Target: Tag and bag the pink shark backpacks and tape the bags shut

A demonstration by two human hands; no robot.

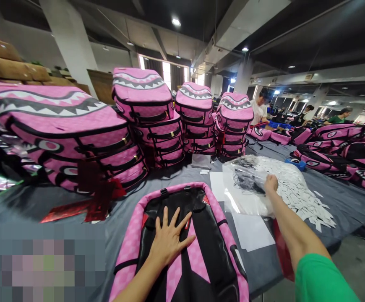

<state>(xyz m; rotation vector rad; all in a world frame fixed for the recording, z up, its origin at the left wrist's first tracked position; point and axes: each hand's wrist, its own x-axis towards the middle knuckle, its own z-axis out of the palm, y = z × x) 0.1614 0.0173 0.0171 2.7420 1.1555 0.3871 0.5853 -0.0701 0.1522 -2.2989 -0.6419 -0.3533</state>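
Observation:
A pink checked backpack (198, 243) lies on the table in front of me, its black padded back and straps facing up. My left hand (169, 240) rests flat on that back panel, fingers spread. Out to the right, my right hand (271, 184) is closed in a fist at a clear plastic bag (233, 201); what its fingers hold is hidden. Thin black cords (248, 180) show in the bag. Around and behind the fist spreads a heap of small white tags (298, 193). White paper sheets (253, 232) lie partly under the bag.
Stacked pink backpacks (151, 109) with shark-mouth prints line the table's far side. Red shiny strips (97, 205) lie at left. More backpacks (330, 155) and a small blue object (295, 164) are at right. A person (259, 111) stands farther back. The lower-left corner is pixelated.

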